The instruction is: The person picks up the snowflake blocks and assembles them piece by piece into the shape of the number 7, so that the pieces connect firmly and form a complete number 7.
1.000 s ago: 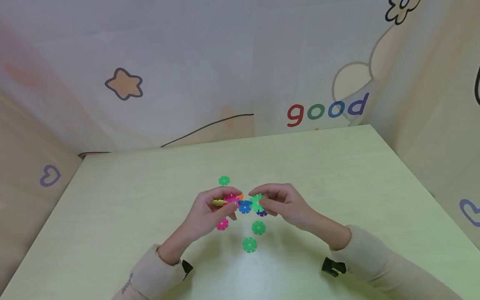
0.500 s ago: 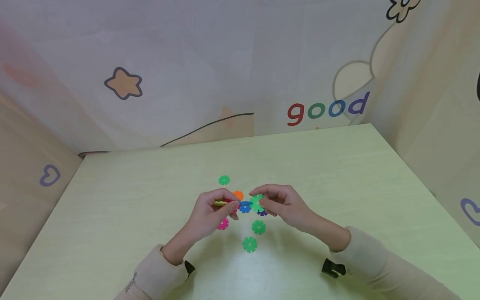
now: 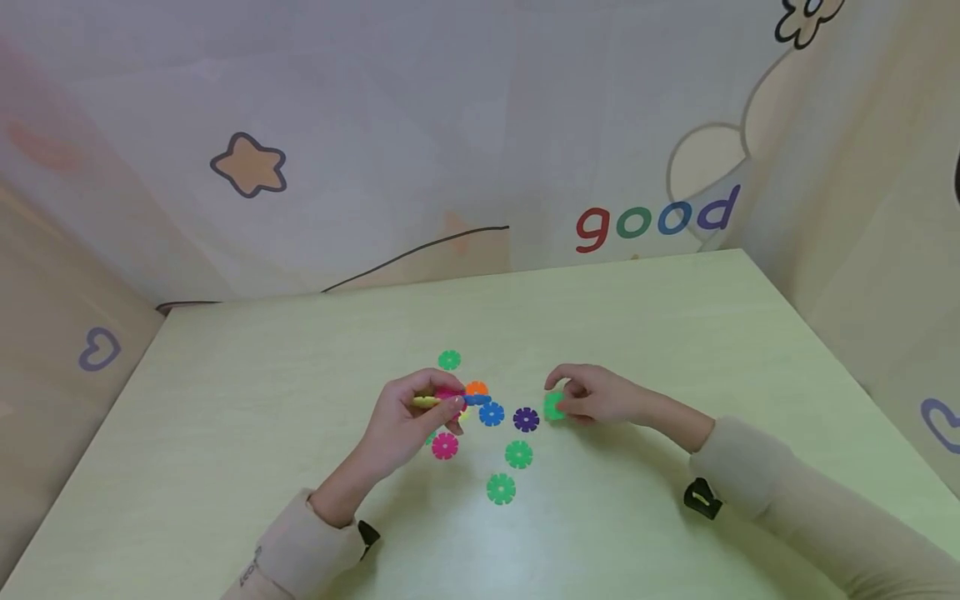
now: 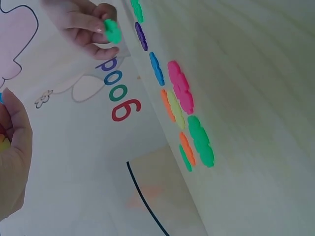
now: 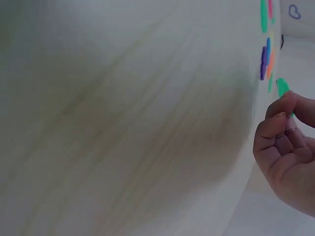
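My left hand (image 3: 416, 417) pinches a joined piece of notched plastic snowflake discs above the table. A yellow disc (image 3: 425, 402) sticks out on its left, a pink one (image 3: 450, 392) shows in the middle, and a blue disc (image 3: 476, 400), seen edge-on, juts to the right. Thumb and fingers cover part of the piece. Well to the right, my right hand (image 3: 603, 393) pinches a single green snowflake disc (image 3: 553, 407) between thumb and finger. In the right wrist view this green disc (image 5: 282, 86) rises past the fingertips.
Loose discs lie flat on the table (image 3: 300, 358) between and below the hands: purple (image 3: 526, 419), blue (image 3: 491, 414), orange (image 3: 476, 389), pink (image 3: 445, 446) and several green, one nearest the front (image 3: 501, 489). A printed cloth backdrop (image 3: 420, 125) stands along the far edge.
My right hand has moved right with the green disc, apart from the left hand's blue disc. The purple disc on the table is uncovered. My left hand has shifted slightly left.
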The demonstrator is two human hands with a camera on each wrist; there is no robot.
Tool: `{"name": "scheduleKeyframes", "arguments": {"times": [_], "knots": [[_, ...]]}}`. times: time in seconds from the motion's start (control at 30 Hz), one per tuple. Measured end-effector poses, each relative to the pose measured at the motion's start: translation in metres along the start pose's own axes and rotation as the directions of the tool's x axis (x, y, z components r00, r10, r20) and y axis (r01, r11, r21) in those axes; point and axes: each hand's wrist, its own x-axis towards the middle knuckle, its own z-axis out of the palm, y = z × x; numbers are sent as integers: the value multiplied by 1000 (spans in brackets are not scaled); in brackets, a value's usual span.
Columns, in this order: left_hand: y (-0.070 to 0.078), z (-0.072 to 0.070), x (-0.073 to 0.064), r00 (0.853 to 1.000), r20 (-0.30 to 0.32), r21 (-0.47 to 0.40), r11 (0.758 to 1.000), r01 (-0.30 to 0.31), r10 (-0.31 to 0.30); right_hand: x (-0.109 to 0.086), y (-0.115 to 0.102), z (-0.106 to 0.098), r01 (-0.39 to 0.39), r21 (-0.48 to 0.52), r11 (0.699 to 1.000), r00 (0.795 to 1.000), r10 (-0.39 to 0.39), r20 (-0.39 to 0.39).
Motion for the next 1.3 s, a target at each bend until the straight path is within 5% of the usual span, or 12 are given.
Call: {"name": "scheduleKeyframes", "arguments": {"times": [0.27, 0.53, 0.83, 1.1, 1.3], "knots": [[2, -5, 0, 996, -2, 27, 996, 89, -89, 6, 8, -6, -107, -111, 988, 994, 104, -28], [2, -9, 2, 995, 22, 29, 995, 96, -96, 17, 1, 3, 33, -300, 953, 983, -85, -165], [4, -10, 1, 989, 20, -32, 989, 144, -144, 30, -6, 29, -55, -372, 927, 988, -2, -153], [4, -11, 1, 989, 27, -34, 989, 147, -146, 30, -12, 28, -30, -324, 946, 993, -7, -114], [3, -13, 2, 989, 28, -35, 988, 149, -148, 25, -13, 16, 15, -103, 995, 998, -21, -58]]}}
